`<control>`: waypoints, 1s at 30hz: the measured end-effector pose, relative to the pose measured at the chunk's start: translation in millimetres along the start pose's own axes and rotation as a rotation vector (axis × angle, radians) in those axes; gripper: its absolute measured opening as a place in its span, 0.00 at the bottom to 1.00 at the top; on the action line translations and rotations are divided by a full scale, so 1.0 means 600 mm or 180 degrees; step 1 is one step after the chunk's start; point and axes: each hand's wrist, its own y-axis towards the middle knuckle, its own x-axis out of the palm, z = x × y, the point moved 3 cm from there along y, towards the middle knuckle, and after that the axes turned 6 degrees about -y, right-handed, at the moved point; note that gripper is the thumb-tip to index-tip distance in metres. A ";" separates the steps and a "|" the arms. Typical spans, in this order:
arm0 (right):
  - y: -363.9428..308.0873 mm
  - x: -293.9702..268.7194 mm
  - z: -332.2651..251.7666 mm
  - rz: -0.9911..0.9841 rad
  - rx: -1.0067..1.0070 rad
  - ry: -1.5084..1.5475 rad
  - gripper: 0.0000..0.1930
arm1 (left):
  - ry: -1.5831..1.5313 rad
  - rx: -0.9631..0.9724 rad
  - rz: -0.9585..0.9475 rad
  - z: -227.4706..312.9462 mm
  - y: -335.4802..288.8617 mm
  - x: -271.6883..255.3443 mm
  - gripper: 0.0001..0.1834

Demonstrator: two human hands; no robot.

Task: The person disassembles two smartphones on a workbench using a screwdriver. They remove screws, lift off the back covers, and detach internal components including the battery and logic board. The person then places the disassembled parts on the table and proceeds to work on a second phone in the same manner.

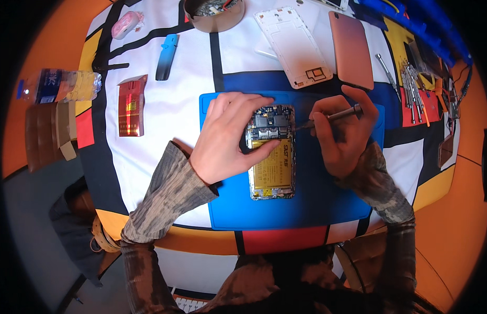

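On the blue mat, the left hand clasps the opened phone, hiding part of its left edge; the right hand grips a screwdriver at its right. Beyond lie a white phone shell, a pink cover and a bowl; a red packet sits left, loose tools right.

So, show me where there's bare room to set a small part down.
Bare: the blue mat between the opened phone and right sleeve; the white cloth between the red packet and left hand. Crowded: the upper right, with a white cover, pink cover and metal tools.
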 end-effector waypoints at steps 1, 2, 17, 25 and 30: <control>0.000 0.000 0.000 -0.0025 -0.0088 -0.0082 0.29 | -0.0002 -0.0011 -0.0008 0.000 0.000 0.001 0.30; 0.000 0.000 -0.001 -0.0053 -0.0185 -0.0163 0.29 | 0.0048 -0.0105 -0.0077 -0.001 -0.002 0.001 0.31; 0.003 0.005 -0.001 0.0024 -0.0495 -0.0106 0.23 | 0.0068 0.0039 0.0009 -0.003 0.000 0.003 0.29; 0.005 0.001 -0.026 0.0051 -0.0946 -0.0743 0.14 | -0.0068 -0.0020 0.0005 -0.002 -0.001 0.000 0.29; 0.004 -0.002 -0.019 -0.0108 -0.0898 -0.0786 0.14 | -0.0161 -0.0059 -0.0102 0.003 0.000 -0.001 0.31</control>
